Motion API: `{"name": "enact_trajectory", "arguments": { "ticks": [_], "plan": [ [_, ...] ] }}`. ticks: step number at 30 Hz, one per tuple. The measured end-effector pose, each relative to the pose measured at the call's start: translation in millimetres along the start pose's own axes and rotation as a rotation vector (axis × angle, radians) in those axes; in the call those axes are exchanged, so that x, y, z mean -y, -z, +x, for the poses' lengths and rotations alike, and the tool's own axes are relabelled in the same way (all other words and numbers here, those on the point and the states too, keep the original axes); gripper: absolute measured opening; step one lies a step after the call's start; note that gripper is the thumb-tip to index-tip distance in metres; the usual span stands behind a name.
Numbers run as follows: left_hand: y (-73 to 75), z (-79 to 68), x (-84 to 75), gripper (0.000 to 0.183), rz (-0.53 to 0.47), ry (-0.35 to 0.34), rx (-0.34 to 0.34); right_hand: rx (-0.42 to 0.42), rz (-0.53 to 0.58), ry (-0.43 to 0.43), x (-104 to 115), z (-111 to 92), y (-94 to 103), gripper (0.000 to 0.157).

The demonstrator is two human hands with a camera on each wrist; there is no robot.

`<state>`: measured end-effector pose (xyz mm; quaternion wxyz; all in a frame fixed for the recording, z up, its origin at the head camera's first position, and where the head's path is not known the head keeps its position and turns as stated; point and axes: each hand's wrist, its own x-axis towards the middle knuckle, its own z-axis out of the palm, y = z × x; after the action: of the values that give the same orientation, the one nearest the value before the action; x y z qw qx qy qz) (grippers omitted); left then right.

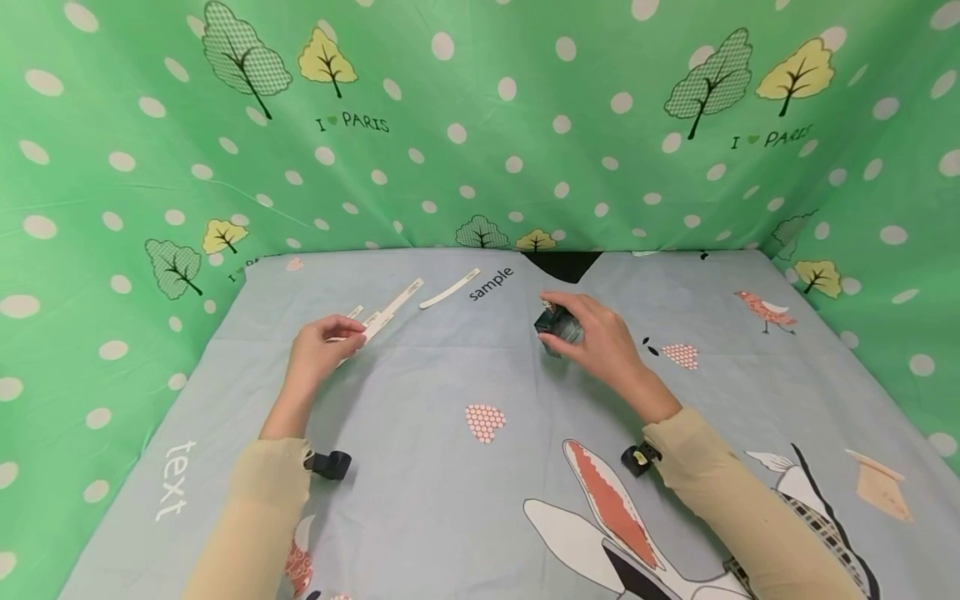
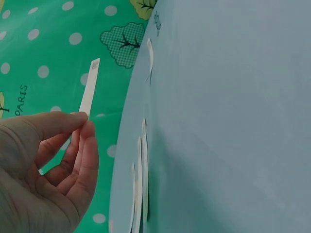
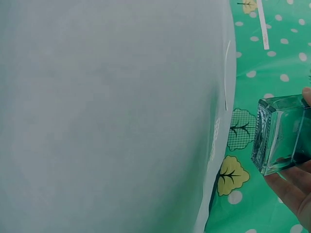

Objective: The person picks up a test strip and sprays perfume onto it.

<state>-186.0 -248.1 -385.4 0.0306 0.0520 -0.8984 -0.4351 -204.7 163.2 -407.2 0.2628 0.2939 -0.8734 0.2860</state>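
Observation:
My left hand [image 1: 324,350] pinches a narrow white paper strip [image 2: 90,87] between thumb and fingertips. The strip points up and away from the hand, with small print near its far end. Several similar paper strips [image 2: 145,170] lie side by side on the cloth beneath and beyond that hand. Farther right lies a single curved strip [image 1: 450,289]. My right hand [image 1: 600,340] grips a square, teal-tinted glass bottle [image 3: 284,133], thumb on one side and fingers on the other. The bottle's thick clear base faces left in the right wrist view, while the fingers partly hide its top.
A grey-blue printed cloth [image 1: 420,400] covers the table, with hearts, a rabbit and the word "sample" on it. Green dotted curtain fabric [image 1: 450,100] hangs behind and along both sides. Dark wrist cameras [image 1: 330,465] are strapped at both sleeves.

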Motion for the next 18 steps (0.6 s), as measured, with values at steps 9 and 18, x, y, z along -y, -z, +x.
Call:
{"name": "enact_trajectory", "arguments": {
  "ticks": [9,18],
  "plan": [
    [-9.4,7.1,-9.8,0.024,-0.076,-0.014,0.023,-0.002,0.008,0.002,-1.0,0.0,-0.8,0.060],
    [-18.7,11.8,-21.5,0.025,-0.124,-0.046,0.043,-0.012,-0.004,0.007,-1.2,-0.1,-0.2,0.061]
  ]
}}
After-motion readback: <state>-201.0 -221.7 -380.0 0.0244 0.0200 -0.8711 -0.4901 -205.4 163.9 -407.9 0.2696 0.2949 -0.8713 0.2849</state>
